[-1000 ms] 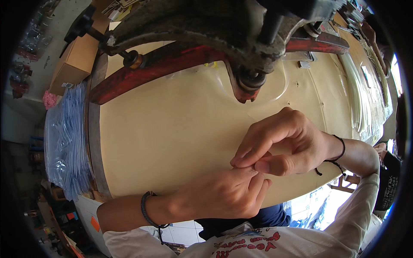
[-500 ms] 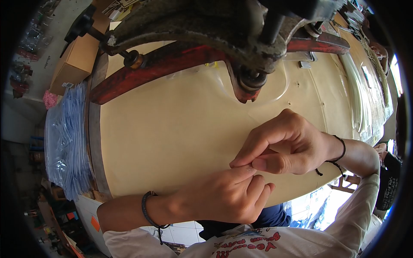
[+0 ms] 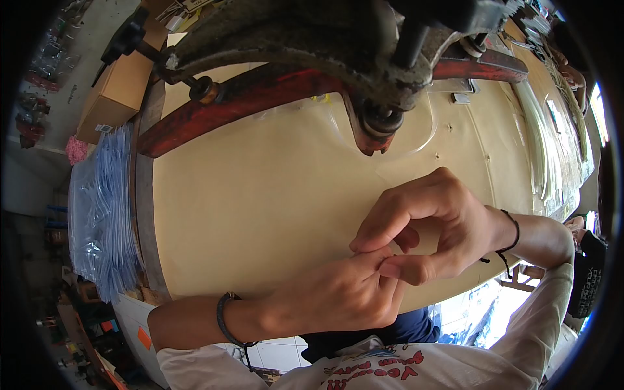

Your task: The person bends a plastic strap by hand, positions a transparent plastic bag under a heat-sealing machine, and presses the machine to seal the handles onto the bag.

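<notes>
Above the near side of the board, my left hand (image 3: 338,292) is closed, back upward, with its fingers curled under. My right hand (image 3: 435,224) meets it from the right. Its index fingertip and thumb press on either side of a finger of my left hand. Whatever lies inside the curled left fingers is hidden. Both hands are over the tan tabletop sheet (image 3: 260,195). Farther off stands a machine frame with a worn red bar (image 3: 247,104) and a dark metal arm (image 3: 279,45), apart from my hands.
A stack of clear bluish plastic sleeves (image 3: 104,214) hangs at the left edge, near a cardboard box (image 3: 114,97). Pale strips (image 3: 539,143) lie along the right. A thin clear strip (image 3: 429,127) loops under the machine. Another person's arm (image 3: 575,81) shows at far right.
My right thumb has slid down a little, so its gap from the index finger is wider. My left fingers have curled further under the hand.
</notes>
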A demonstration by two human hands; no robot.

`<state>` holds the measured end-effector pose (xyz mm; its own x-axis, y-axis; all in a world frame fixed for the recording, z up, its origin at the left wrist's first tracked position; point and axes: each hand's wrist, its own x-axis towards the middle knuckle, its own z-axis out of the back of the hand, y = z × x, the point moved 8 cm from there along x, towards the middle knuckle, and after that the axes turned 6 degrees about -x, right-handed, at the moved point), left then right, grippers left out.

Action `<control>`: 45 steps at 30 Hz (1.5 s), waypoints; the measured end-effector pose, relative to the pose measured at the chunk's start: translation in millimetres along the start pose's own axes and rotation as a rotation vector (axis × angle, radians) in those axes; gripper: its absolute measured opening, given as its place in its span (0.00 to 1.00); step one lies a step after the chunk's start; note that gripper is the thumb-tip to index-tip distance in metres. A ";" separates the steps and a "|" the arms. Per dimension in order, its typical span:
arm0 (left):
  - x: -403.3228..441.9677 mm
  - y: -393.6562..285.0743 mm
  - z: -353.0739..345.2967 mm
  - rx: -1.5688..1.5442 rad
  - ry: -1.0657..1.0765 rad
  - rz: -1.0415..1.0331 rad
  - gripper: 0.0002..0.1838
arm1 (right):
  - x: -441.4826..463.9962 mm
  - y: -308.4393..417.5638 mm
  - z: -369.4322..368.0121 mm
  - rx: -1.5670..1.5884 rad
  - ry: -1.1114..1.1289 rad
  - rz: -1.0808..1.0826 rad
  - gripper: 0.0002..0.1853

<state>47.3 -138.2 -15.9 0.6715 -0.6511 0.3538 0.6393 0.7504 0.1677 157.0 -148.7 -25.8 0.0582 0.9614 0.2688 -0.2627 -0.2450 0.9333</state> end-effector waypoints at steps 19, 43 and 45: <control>1.1 -0.7 1.2 0.078 0.056 -0.034 0.06 | -5.7 19.8 -1.4 -0.324 -0.153 0.220 0.12; 0.5 7.1 -1.8 -0.098 -0.029 0.036 0.14 | -6.9 11.0 0.8 -0.302 -0.165 0.086 0.13; 0.5 8.9 -1.2 -0.137 -0.065 0.046 0.14 | -6.7 10.2 0.9 -0.300 -0.168 0.082 0.13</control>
<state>53.8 -131.9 -15.3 0.6787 -0.6040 0.4178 0.6564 0.7540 0.0238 154.7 -157.8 -17.8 0.1761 0.9003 0.3981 -0.5425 -0.2487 0.8024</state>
